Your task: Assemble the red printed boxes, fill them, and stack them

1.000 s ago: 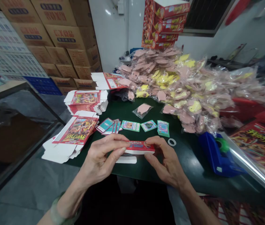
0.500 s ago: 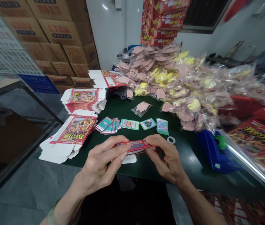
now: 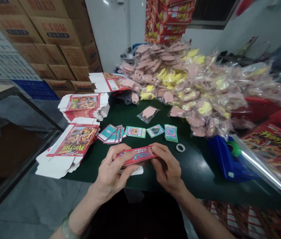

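Observation:
A small red printed carton (image 3: 140,155) with a white flap is held above the near edge of the dark green table (image 3: 200,179). My left hand (image 3: 112,172) pinches its left end, fingers closed over the top. My right hand (image 3: 169,169) grips its right end with thumb and fingers. Just beyond the carton lie rows of small teal cards (image 3: 135,131) and a small white ring (image 3: 180,147).
Stacks of flat red-and-white carton blanks (image 3: 68,146) lie at the left. A big heap of pink and yellow bagged items (image 3: 187,83) fills the back right. A blue tape dispenser (image 3: 228,159) sits to the right. Brown boxes (image 3: 55,36) are stacked behind; a glass counter (image 3: 11,132) stands left.
Both hands have turned the red carton, so its printed face now tilts up toward me, and moved it slightly left. The view has shifted a little downward.

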A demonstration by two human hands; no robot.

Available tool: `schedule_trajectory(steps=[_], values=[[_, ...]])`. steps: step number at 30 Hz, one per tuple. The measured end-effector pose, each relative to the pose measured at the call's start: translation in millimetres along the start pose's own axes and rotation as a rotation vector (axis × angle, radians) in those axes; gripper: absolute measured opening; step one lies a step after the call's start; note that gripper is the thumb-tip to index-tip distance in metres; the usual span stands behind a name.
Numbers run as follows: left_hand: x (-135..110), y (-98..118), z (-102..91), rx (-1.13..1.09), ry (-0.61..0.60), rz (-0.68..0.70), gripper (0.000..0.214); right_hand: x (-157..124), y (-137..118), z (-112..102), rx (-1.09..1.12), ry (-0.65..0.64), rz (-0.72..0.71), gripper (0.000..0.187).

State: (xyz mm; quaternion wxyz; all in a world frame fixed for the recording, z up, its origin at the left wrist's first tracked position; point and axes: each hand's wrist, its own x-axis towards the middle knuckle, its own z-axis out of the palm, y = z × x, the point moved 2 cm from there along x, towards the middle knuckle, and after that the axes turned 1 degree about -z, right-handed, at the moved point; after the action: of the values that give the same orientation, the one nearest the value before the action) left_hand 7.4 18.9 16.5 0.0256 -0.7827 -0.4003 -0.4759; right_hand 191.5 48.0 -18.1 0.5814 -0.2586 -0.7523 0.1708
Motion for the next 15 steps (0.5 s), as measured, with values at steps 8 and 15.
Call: schedule_trajectory(steps=[8, 15], values=[[2, -11, 6.9, 0.013, 0.051, -0.027, 0.025, -5, -1, -7, -0.122, -0.023, 0.086, 0.049], [-14, -32, 8.4, -0.031, 0.089, -0.132, 0.031, -59, 0, -155, -0.872, 0.492, 0.602, 0.017]])
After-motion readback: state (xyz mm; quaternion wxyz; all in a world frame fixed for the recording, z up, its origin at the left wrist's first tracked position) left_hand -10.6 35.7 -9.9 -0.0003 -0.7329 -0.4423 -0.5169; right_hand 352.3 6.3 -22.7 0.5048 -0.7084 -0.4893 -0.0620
